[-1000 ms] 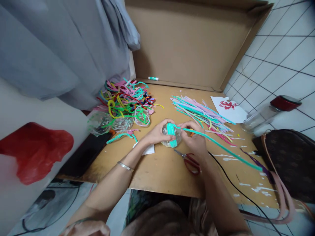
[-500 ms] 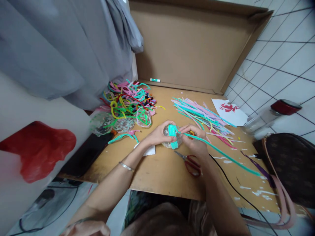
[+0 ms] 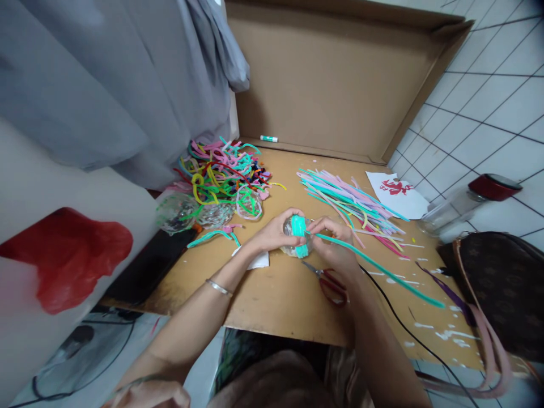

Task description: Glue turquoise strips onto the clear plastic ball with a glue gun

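My left hand (image 3: pixel 276 231) curls around a clear, roundish plastic piece (image 3: pixel 288 247) and steadies it above the table. A band of turquoise pipe cleaner (image 3: pixel 299 226) is wound side by side across its middle. At the band's right edge my right hand (image 3: pixel 334 241) pinches the same turquoise strand between thumb and fingers. Its loose tail (image 3: pixel 382 268) runs out over the right wrist towards the lower right. Red-handled scissors (image 3: pixel 331 283) lie just below the right hand, blades pointing up-left. A white piece of paper (image 3: pixel 258 260) is partly covered by my left forearm.
A tangled heap of coloured pipe cleaners (image 3: pixel 225 170) lies at the back left, with clear plastic balls (image 3: pixel 174 212) before it. Straight pipe cleaners (image 3: pixel 348 195) are bundled at the right. Further right stand a bottle (image 3: pixel 459 204) and a brown bag (image 3: pixel 497 289). A black cable (image 3: pixel 395 309) crosses the table.
My right fingers have shifted slightly down, and the strand now leaves the band a little lower. Its tail tip has moved slightly down and left. My left hand keeps its grip.
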The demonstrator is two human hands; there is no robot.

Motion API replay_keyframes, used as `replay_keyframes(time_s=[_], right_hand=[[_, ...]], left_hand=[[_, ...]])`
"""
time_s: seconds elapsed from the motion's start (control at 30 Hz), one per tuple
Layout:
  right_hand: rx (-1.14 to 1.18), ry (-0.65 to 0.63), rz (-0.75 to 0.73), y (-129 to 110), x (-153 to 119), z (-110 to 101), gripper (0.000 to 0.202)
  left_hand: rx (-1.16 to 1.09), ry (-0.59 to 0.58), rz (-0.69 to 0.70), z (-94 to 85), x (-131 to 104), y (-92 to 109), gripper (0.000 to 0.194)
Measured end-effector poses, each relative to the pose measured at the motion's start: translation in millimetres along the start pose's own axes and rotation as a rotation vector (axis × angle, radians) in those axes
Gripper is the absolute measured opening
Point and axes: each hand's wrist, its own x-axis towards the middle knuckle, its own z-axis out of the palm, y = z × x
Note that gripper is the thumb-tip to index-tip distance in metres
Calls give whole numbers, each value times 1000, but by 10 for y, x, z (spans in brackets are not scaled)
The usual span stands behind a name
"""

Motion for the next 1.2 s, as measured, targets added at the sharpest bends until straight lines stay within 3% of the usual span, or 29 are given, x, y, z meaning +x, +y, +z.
replay_keyframes(time_s=[0.33,0.93,1.2], right_hand=[[14,0,-87,29,2,14,12],[6,-25,-99,44,3,30,12],[23,-10,-46,35,-6,52,10]], left_hand=[[33,2,26,-6,6,-49,55],[24,-6,17,-8,0,-14,59],[183,67,173,-5,28,-95,55]])
